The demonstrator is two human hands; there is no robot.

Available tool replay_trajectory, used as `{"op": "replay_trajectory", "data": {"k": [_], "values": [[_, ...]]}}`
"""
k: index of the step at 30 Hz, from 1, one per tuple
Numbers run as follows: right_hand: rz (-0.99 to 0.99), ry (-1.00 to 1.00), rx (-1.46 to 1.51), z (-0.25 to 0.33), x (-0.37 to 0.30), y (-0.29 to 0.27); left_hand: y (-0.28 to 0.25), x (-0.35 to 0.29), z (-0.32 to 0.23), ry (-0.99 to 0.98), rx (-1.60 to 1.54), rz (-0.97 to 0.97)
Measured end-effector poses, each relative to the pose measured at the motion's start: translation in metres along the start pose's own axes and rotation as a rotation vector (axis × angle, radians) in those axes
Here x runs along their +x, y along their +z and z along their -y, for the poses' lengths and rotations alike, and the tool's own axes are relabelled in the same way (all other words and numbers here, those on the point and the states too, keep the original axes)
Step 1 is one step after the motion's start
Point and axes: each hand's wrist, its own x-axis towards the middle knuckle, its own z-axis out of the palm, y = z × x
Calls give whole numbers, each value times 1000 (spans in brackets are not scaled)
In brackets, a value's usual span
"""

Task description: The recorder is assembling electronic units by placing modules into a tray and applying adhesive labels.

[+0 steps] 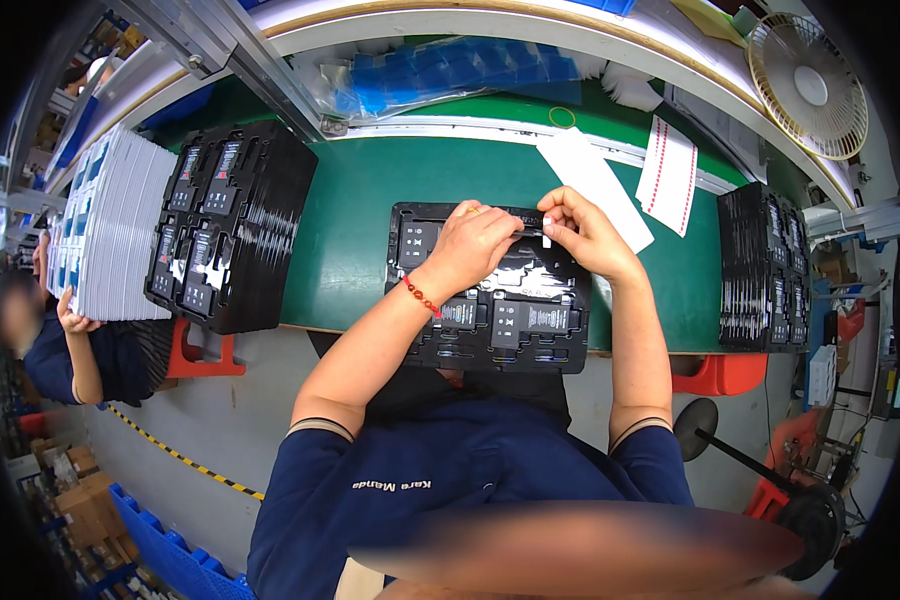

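Black tray (535, 363) lies flat on the green table (345, 200), right in front of the person; its near edge juts past the table edge. Dark flat packs (545, 318) with pale print sit in its slots.

Both hands are at the tray's far part, close together. Left hand (470, 245): over the far middle, fingers bent down, red bracelet (422, 297) on the wrist; fingertips partly hidden, can't tell if it grips anything. Right hand (585, 235): at the far right corner, thumb and fingers together, pinching a small white tab (547, 240). Fingertips of the two hands nearly meet, small gap between.

White sheet (595, 190) on the table beyond the right hand, partly behind it; red-marked sheet (670, 175) just right of that. Left stack (260, 190): black trays with similar packs, well apart from the worked tray. Right stack (740, 270): more black trays at the table's right end. White stack (130, 230) at far left; a co-worker's hand (72, 315) is at its near edge.

Back of table: blue film (460, 75) in clear plastic, yellow band (562, 117). Fan (810, 85) upper right. Red stools (205, 352) below the table's near side, left and right. Striped tape (185, 452) on the floor.
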Motion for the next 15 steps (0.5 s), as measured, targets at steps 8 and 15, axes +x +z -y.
{"op": "replay_trajectory", "data": {"k": [8,15], "values": [[-19,-10,-71,5,-1,3,-1,1,-1,-2,-10,5],[-85,-12,-242,12,-6,8,-1,1,-3,12,-7,4]]}}
